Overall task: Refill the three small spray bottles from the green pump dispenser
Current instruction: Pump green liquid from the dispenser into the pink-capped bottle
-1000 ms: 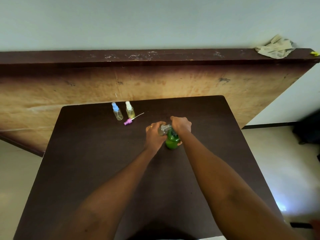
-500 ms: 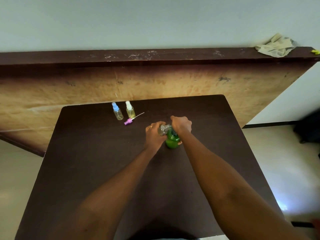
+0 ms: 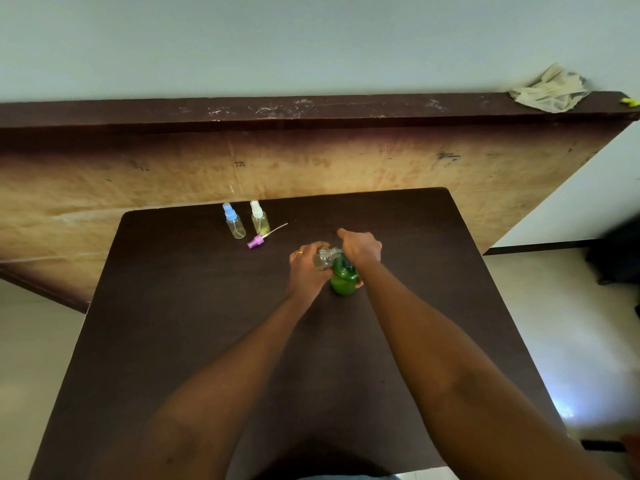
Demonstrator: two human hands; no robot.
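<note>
A big worn wooden board (image 3: 311, 161) stands behind the table, filling the picture from nine o'clock to two o'clock, with a dark strip along its top edge. In front of it is a dark brown table (image 3: 173, 323), seen from above. A crumpled pale cloth (image 3: 550, 90) lies on the board's top edge at about one o'clock.

Both forearms reach in from six o'clock and meet just past the table's middle. The left hand (image 3: 306, 270), a ring on one finger, has its fingers curled round a small clear bottle (image 3: 323, 258), tipped with its mouth towards the pump. The right hand (image 3: 360, 249) is curled over the top of the green pump dispenser (image 3: 343, 280), which stands upright on the table touching the clear bottle at its ten o'clock side.

Well apart, at eleven o'clock from the hands, two small spray bottles stand upright just beside each other: one with a blue cap (image 3: 234, 221), one with a white cap (image 3: 259, 218). A loose pink spray head (image 3: 257, 241) lies just in front of them, its thin tube pointing towards two o'clock.
</note>
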